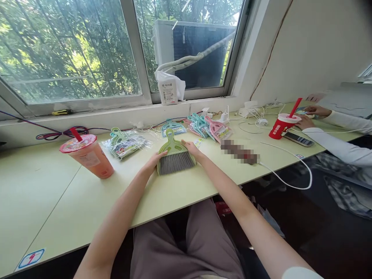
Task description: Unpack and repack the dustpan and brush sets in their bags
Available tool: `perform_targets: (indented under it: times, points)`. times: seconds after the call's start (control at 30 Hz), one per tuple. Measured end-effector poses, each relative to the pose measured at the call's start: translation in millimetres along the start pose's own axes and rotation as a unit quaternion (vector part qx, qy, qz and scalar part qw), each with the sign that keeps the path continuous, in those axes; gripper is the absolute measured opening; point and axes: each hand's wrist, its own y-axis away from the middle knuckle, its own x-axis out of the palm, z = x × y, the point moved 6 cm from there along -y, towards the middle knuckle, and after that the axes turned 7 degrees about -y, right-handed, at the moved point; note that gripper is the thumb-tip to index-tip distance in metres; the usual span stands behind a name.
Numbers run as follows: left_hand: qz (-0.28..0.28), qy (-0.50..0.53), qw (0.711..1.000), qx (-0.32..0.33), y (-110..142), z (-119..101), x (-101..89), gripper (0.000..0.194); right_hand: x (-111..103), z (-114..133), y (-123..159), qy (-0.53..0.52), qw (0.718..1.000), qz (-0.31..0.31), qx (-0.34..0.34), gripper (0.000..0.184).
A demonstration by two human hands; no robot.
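Green hand broom (176, 155) btwn L hand (154, 162) & R hand (193, 149), both grips closed on its sides.

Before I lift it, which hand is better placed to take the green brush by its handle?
Probably your right hand: it rests on the green brush close to the handle, while your left hand only meets the brush's left edge.

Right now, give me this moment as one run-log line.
left hand: on green hand brush | right hand: on same brush | nearby: bagged brush sets
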Motion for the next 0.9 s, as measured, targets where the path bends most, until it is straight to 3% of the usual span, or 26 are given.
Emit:
perform_targets:
  times: [0.1,0.2,0.27,0.33,0.43,0.53,0.63,0.73,0.8,0.9]
  points:
    - [-0.034,0.018,0.999,-0.007,-1.2,6.9,-2.7,0.051,-26.2,-0.5,-5.9,0.137,0.989,-0.057,-0.001,0.061]
    - [-0.084,0.064,0.994,0.004,-5.2,9.6,-8.6,0.049,-51.8,-4.1,-6.8,0.377,0.916,-0.133,0.009,0.058]
    - [-0.108,0.09,0.99,0.02,-8.5,8.8,-13.9,0.045,-57.2,-14.1,-7.2,0.48,0.868,-0.114,0.044,0.068]
    - [-0.12,0.103,0.987,0.039,-11.5,7.6,-18.7,0.044,-56.0,-24.4,-7.8,0.516,0.85,-0.077,0.07,0.067]
    - [-0.129,0.11,0.984,0.057,-13.8,8.4,-22.2,0.045,-52.6,-26.7,-9.1,0.523,0.847,-0.076,0.06,0.046]
    - [-0.136,0.113,0.982,0.067,-13.8,10.1,-20.5,0.045,-52.5,-19.1,-10.9,0.494,0.862,-0.11,0.03,0.03]
    - [-0.139,0.12,0.98,0.07,-12.9,10.5,-17.4,0.046,-60.5,-3.7,-8.9,0.393,0.899,-0.191,-0.002,0.039]
    - [-0.143,0.128,0.979,0.075,-12.2,10.3,-16.2,0.047,-57.7,20.8,0.6,0.29,0.921,-0.24,-0.101,0.052]
    - [-0.143,0.126,0.978,0.085,-11.8,9.7,-15.7,0.048,-42.7,36.1,10.5,0.269,0.918,-0.231,-0.177,0.055]
    - [-0.136,0.128,0.977,0.105,-10.7,8.5,-13.9,0.051,-4.6,41.4,23.4,0.301,0.91,-0.177,-0.225,0.057]
